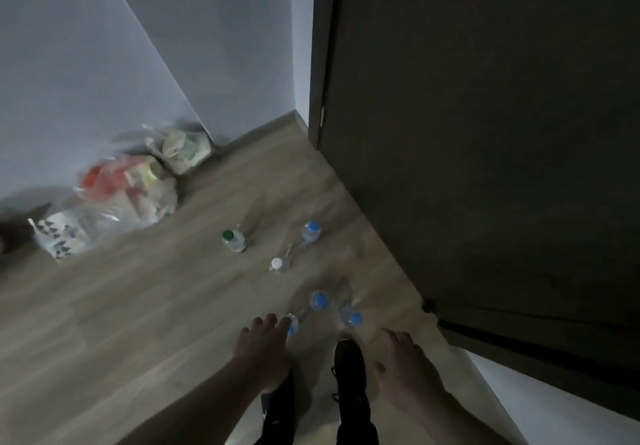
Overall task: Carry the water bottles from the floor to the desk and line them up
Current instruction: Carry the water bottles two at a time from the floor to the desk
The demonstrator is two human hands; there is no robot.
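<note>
Wood-grain floor (145, 306) carries everything, and the desk is out of view. At far left, plastic bags (114, 202) slump against the wall. Moving right, a green-capped bottle (234, 239) stands well apart from the rest, then a white-capped bottle (279, 265) and a blue-capped bottle (310, 232) further back. Nearest the person, the left hand (265, 344) reaches down with fingers spread, fingertips at the cap of the near bottle (292, 325), gripping nothing yet. Two more blue-capped bottles (320, 300) stand just beside it. The right hand (403, 365) hangs relaxed and empty. For a clean pick, I would close around the neck below the cap without knocking its neighbours.
</note>
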